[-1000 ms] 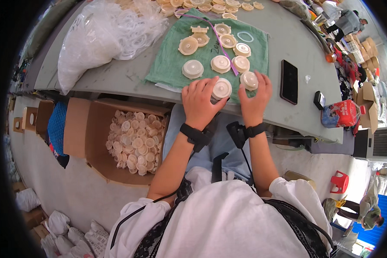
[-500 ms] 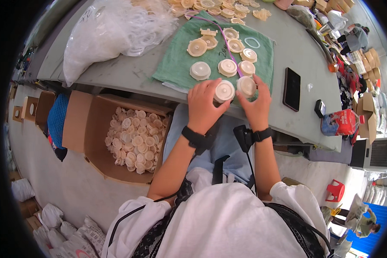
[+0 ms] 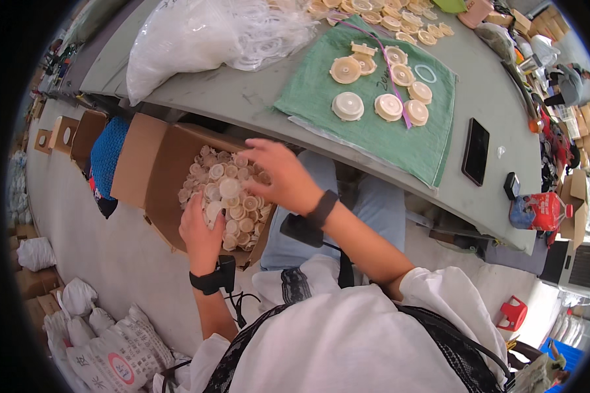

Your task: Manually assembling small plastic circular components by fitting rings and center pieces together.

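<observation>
Over the open cardboard box at the left, both my hands reach toward a heap of pale plastic round caps. My left hand is at the near side of the heap, thumb and fingers apart. A round cap shows between its fingertips, apparently not gripped. From the right, my right hand comes in above the heap, fingers spread and nothing in them. Just off its fingertips is a larger whitish cap; whether it is falling or lying on the heap I cannot tell.
On the grey table, a green cloth bears several cream caps, a clear ring and a purple strip. A plastic bag of rings, a black phone and a red-labelled bottle are there too.
My hands have gone from the cloth's front edge, where they held two round caps, leftward and down to the box. Those two caps are gone from the cloth edge; my fingers have spread.
</observation>
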A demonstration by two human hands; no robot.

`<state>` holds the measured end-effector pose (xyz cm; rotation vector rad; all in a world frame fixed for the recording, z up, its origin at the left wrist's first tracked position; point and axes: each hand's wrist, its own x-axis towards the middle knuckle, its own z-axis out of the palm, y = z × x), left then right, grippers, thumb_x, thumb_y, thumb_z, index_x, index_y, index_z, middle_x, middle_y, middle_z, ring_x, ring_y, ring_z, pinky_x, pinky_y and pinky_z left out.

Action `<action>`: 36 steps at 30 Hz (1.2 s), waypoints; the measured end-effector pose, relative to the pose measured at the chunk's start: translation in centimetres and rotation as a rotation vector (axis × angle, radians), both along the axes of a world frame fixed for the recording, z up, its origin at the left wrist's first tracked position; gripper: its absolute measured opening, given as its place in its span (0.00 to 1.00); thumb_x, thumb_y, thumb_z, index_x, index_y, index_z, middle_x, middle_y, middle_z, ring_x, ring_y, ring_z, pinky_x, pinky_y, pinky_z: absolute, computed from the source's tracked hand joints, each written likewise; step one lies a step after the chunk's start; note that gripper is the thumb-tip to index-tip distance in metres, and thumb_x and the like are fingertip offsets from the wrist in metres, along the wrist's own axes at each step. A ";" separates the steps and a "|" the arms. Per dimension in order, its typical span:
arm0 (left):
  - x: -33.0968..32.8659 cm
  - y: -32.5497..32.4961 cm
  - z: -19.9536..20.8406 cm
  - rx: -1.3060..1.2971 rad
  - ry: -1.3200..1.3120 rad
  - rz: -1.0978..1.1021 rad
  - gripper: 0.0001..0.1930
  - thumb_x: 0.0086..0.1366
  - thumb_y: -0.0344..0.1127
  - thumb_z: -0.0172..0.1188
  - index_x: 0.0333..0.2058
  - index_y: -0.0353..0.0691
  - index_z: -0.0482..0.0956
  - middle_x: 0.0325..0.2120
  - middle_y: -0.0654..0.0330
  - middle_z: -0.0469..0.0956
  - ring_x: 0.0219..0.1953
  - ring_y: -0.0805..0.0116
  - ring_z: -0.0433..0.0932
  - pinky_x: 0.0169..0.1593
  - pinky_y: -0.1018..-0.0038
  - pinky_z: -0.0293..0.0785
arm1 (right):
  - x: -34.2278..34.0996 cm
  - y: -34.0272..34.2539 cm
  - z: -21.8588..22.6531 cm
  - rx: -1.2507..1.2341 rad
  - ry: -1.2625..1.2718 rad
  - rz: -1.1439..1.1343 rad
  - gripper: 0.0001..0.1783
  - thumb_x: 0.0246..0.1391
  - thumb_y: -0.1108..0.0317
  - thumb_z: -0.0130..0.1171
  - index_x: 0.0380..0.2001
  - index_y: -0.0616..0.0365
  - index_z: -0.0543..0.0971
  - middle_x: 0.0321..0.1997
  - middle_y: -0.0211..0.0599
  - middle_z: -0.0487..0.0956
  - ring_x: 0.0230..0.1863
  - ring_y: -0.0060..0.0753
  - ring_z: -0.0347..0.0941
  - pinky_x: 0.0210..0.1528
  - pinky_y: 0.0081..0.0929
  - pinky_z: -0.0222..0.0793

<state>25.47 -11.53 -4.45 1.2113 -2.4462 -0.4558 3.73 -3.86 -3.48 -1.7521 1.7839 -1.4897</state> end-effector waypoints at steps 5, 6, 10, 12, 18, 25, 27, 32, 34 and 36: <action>-2.9 -0.3 0.5 0.063 0.105 -0.029 0.24 0.54 0.32 0.59 0.51 0.39 0.69 0.50 0.51 0.69 0.53 0.51 0.67 0.55 0.62 0.61 | -8.4 2.7 3.2 -0.102 0.127 -0.430 0.21 0.42 0.68 0.65 0.43 0.58 0.75 0.48 0.43 0.75 0.50 0.47 0.69 0.53 0.38 0.63; -4.5 -0.3 0.9 0.073 0.189 -0.081 0.22 0.54 0.32 0.59 0.50 0.39 0.70 0.50 0.52 0.70 0.53 0.52 0.67 0.55 0.62 0.62 | -11.0 3.4 3.5 -0.128 0.128 -0.520 0.20 0.43 0.68 0.64 0.42 0.58 0.75 0.47 0.43 0.75 0.49 0.47 0.69 0.53 0.37 0.63; -9.9 0.3 3.6 0.132 0.342 -0.219 0.19 0.55 0.28 0.57 0.48 0.39 0.73 0.50 0.54 0.70 0.53 0.54 0.67 0.57 0.65 0.62 | -19.5 6.5 4.8 0.046 0.249 -0.727 0.22 0.43 0.66 0.64 0.44 0.58 0.75 0.47 0.46 0.75 0.50 0.48 0.69 0.53 0.38 0.63; -11.9 0.6 4.6 0.104 0.398 -0.248 0.17 0.55 0.28 0.57 0.45 0.38 0.74 0.48 0.54 0.72 0.51 0.55 0.69 0.56 0.66 0.63 | -22.6 7.1 4.9 0.113 0.259 -0.771 0.23 0.42 0.65 0.64 0.45 0.58 0.75 0.47 0.47 0.75 0.51 0.48 0.68 0.54 0.38 0.63; -18.1 1.3 4.8 0.035 0.511 -0.426 0.17 0.53 0.29 0.58 0.44 0.38 0.74 0.44 0.53 0.74 0.48 0.52 0.71 0.53 0.64 0.64 | -32.0 8.5 4.1 0.388 0.331 -0.850 0.30 0.42 0.58 0.64 0.50 0.58 0.72 0.51 0.51 0.73 0.54 0.51 0.67 0.56 0.39 0.63; -26.2 0.1 2.6 0.050 0.459 -0.458 0.25 0.55 0.38 0.59 0.53 0.44 0.68 0.51 0.54 0.68 0.52 0.52 0.67 0.55 0.57 0.59 | -39.0 8.5 2.5 0.592 -0.003 -0.758 0.33 0.45 0.55 0.64 0.53 0.61 0.71 0.52 0.51 0.74 0.54 0.45 0.69 0.57 0.34 0.63; -28.2 -1.5 2.0 0.068 0.417 -0.435 0.26 0.55 0.39 0.60 0.54 0.44 0.67 0.51 0.53 0.68 0.52 0.51 0.67 0.55 0.56 0.59 | -39.1 8.9 1.5 0.590 -0.072 -0.710 0.33 0.46 0.55 0.63 0.53 0.62 0.71 0.52 0.49 0.74 0.54 0.42 0.69 0.56 0.33 0.63; -32.3 -3.8 3.0 0.155 0.110 -0.409 0.33 0.51 0.43 0.64 0.57 0.47 0.64 0.49 0.53 0.70 0.52 0.52 0.68 0.53 0.49 0.60 | -38.7 10.3 1.5 0.468 -0.210 -0.619 0.29 0.52 0.56 0.59 0.53 0.65 0.71 0.52 0.43 0.75 0.54 0.34 0.69 0.56 0.29 0.62; -33.6 -4.9 2.2 0.102 0.108 -0.400 0.31 0.49 0.45 0.65 0.53 0.49 0.68 0.44 0.57 0.74 0.52 0.55 0.68 0.50 0.45 0.59 | -38.9 10.5 1.8 0.481 -0.193 -0.633 0.29 0.53 0.56 0.57 0.53 0.65 0.71 0.52 0.43 0.75 0.53 0.33 0.69 0.56 0.27 0.61; -34.2 -5.7 2.7 0.200 -0.056 -0.495 0.22 0.50 0.42 0.64 0.44 0.48 0.73 0.38 0.58 0.77 0.45 0.54 0.72 0.45 0.51 0.66 | -38.9 10.7 1.9 0.485 -0.177 -0.643 0.29 0.53 0.56 0.57 0.53 0.64 0.71 0.51 0.41 0.76 0.53 0.32 0.69 0.56 0.26 0.61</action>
